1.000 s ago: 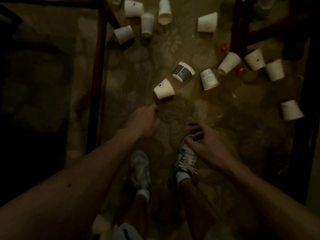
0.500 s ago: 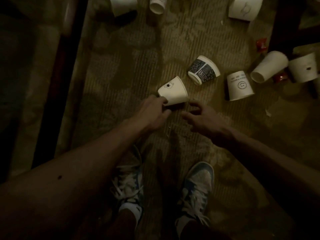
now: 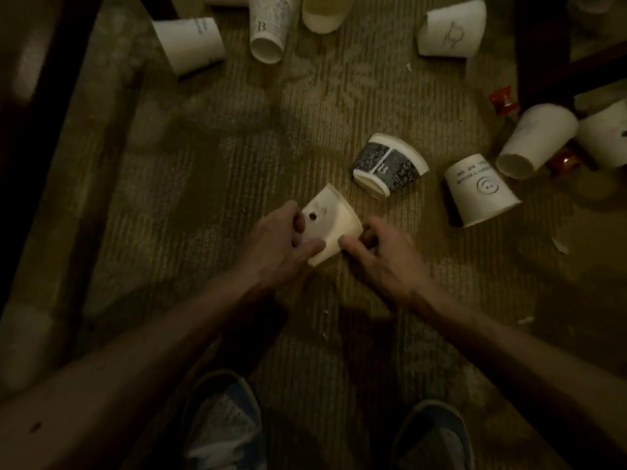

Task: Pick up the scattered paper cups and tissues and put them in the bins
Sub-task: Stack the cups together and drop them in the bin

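Note:
Paper cups lie scattered on a dim carpet. My left hand (image 3: 281, 239) grips a white cup (image 3: 334, 227) with a small dark dot, fingers and thumb curled round its left side. My right hand (image 3: 376, 256) touches the cup's lower right rim with its fingers curled. Just beyond lies a dark patterned cup (image 3: 388, 166) on its side. To its right is a white cup with a round logo (image 3: 480, 191). No bin is in view.
More white cups lie at the top (image 3: 190, 42) (image 3: 268, 28) (image 3: 451, 28) and at the right (image 3: 536, 142). A red wrapper (image 3: 504, 100) lies by a dark furniture leg (image 3: 543, 49). Another dark beam (image 3: 44, 106) runs down the left. My shoes (image 3: 220, 425) are at the bottom.
The camera came lower and closer to the floor. My left hand closed round the dotted white cup and my right hand came up to its rim.

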`<state>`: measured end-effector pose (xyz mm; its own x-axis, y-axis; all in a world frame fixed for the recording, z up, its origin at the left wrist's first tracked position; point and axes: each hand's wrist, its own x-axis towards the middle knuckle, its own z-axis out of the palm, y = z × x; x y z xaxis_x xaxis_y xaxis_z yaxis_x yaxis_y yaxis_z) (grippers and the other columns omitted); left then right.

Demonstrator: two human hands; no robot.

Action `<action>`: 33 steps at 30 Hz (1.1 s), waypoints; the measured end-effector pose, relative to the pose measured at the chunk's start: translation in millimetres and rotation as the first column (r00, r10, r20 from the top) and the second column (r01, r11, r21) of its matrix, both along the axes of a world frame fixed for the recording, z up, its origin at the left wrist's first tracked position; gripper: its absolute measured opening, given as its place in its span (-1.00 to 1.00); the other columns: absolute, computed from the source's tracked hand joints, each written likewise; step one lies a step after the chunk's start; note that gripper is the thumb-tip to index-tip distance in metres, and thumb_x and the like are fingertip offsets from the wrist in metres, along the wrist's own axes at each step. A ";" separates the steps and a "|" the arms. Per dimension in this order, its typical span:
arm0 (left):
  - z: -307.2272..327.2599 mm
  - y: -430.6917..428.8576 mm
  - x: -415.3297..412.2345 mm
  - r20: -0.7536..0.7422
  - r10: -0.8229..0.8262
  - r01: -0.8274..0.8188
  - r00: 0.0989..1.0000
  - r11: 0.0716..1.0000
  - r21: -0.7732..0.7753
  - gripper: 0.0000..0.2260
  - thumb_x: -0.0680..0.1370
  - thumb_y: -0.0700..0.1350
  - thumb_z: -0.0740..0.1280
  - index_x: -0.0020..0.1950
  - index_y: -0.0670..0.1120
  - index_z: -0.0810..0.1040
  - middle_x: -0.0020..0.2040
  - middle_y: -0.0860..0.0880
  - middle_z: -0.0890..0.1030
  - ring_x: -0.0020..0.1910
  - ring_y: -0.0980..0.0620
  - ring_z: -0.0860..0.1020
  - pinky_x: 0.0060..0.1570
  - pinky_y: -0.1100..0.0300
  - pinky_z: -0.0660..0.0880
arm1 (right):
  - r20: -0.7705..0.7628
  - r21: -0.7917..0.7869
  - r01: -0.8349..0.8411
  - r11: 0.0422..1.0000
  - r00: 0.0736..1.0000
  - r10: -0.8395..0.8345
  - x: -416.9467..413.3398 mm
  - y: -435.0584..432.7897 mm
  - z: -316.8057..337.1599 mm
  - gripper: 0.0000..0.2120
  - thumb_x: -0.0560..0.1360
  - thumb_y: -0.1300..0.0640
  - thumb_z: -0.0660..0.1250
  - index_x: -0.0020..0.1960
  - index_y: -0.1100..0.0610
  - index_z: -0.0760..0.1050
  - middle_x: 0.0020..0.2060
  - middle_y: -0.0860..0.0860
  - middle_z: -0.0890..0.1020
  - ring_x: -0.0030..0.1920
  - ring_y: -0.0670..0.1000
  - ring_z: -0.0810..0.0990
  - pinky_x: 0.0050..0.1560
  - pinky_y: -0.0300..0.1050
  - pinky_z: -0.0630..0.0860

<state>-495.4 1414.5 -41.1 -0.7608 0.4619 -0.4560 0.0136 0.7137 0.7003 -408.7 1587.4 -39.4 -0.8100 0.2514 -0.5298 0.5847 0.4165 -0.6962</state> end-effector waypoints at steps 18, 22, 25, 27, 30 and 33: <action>18.7 9.2 -8.9 0.257 0.072 -0.121 0.964 0.977 0.178 -0.74 0.45 -0.15 0.51 0.10 0.00 0.57 -0.02 0.03 0.69 -0.09 0.12 0.68 -0.20 0.22 0.61 | -0.051 -0.229 0.175 0.958 0.980 -0.191 -17.0 16.6 13.7 -0.76 0.52 -0.10 0.36 0.01 0.06 0.48 -0.12 0.05 0.61 -0.21 0.03 0.60 -0.25 -0.09 0.56; 25.3 10.8 -9.7 0.404 0.243 -0.339 0.882 0.923 0.183 -0.80 0.45 -0.16 0.48 0.05 -0.09 0.59 -0.02 -0.08 0.69 -0.05 -0.02 0.67 -0.12 0.08 0.62 | 0.117 -0.212 0.468 0.858 0.884 -0.453 -22.9 39.6 7.8 -0.62 0.48 -0.23 0.33 0.01 0.08 0.44 -0.19 0.08 0.65 -0.26 0.03 0.61 -0.25 -0.07 0.57; 31.0 13.0 -6.8 0.523 0.315 -0.475 0.792 0.856 0.204 -0.81 0.44 -0.14 0.48 0.01 -0.14 0.60 -0.05 -0.13 0.71 -0.08 -0.07 0.69 -0.15 0.06 0.62 | 0.181 -0.214 0.539 0.815 0.841 -0.509 -29.9 48.0 2.4 -0.49 0.46 -0.27 0.36 -0.02 0.21 0.52 -0.26 0.13 0.66 -0.34 0.07 0.56 -0.37 -0.10 0.50; 35.6 14.8 -6.3 0.575 0.316 -0.518 0.755 0.825 0.227 -0.74 0.40 -0.10 0.49 0.04 -0.15 0.60 -0.11 -0.11 0.72 -0.15 -0.04 0.70 -0.26 0.11 0.61 | 0.192 -0.243 0.590 0.770 0.807 -0.558 -38.0 49.3 0.6 -0.43 0.43 -0.27 0.39 -0.07 0.29 0.56 -0.29 0.17 0.63 -0.39 0.05 0.50 -0.44 -0.15 0.43; 42.8 18.1 -7.8 0.606 0.307 -0.551 0.734 0.791 0.267 -0.66 0.31 -0.04 0.49 0.02 -0.12 0.58 -0.19 -0.06 0.73 -0.22 0.00 0.71 -0.33 0.14 0.62 | 0.205 -0.259 0.635 0.728 0.772 -0.602 -52.0 50.7 -0.8 -0.46 0.40 -0.27 0.44 -0.09 0.26 0.57 -0.32 0.12 0.59 -0.53 -0.05 0.41 -0.53 -0.24 0.35; 46.2 20.4 -8.4 0.613 0.324 -0.572 0.721 0.777 0.262 -0.60 0.29 -0.01 0.49 0.06 -0.13 0.57 -0.18 -0.07 0.73 -0.20 -0.02 0.71 -0.30 0.10 0.61 | 0.206 -0.185 0.653 0.734 0.756 -0.621 -62.3 49.2 -2.8 -0.46 0.36 -0.26 0.48 -0.02 0.21 0.52 -0.29 0.03 0.61 -0.45 -0.07 0.52 -0.52 -0.28 0.37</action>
<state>-503.9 1434.9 5.1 -0.6339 0.3588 -0.6851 -0.6727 0.1812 0.7174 -471.0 1636.6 -42.2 -0.4287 0.5421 -0.7228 0.7400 -0.2483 -0.6251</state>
